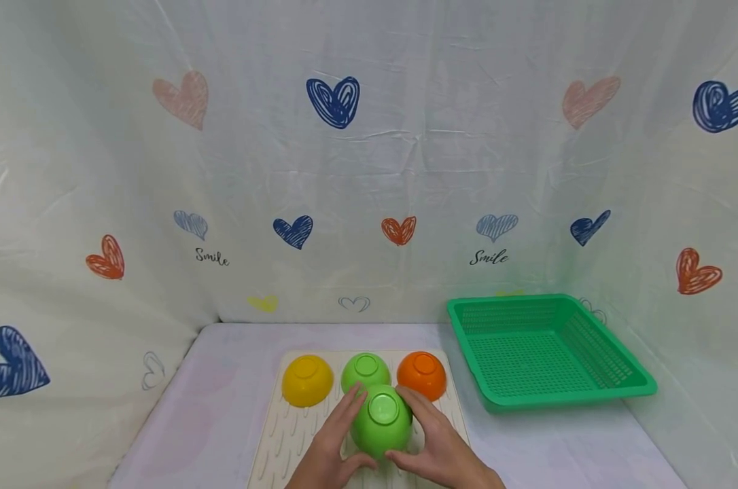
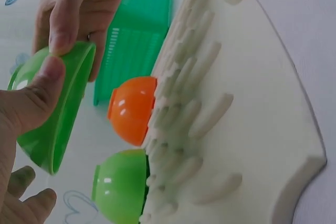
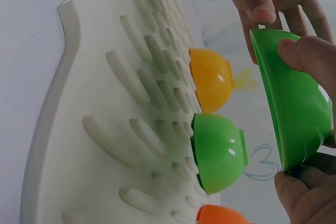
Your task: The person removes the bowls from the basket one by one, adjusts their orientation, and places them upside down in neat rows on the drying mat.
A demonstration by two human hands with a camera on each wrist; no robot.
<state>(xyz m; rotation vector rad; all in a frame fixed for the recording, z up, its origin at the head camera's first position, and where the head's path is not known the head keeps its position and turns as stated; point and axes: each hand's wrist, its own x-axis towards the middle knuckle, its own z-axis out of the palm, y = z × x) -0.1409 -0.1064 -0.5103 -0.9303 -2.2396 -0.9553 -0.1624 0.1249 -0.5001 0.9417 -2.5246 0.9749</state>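
Observation:
A light-green bowl (image 1: pixel 380 428) is held upside down above the cream ridged mat (image 1: pixel 283 435). My right hand (image 1: pixel 436 445) grips it from the right, thumb at the near side and fingers round the far side. On the left, my left hand (image 1: pixel 335 438) curves beside the bowl. Its thumb (image 3: pixel 261 13) stands just off the rim in the right wrist view, and its fingers (image 2: pixel 39 203) look spread apart from the bowl in the left wrist view. Behind, a yellow bowl (image 1: pixel 308 380), another green bowl (image 1: pixel 365 370) and an orange bowl (image 1: pixel 422 375) sit upside down in a row.
A green plastic basket (image 1: pixel 491 401) with perforated sides stands on the table (image 1: pixel 191 407), right of the mat. A white curtain (image 1: pixel 369 170) printed with hearts hangs behind and along both sides.

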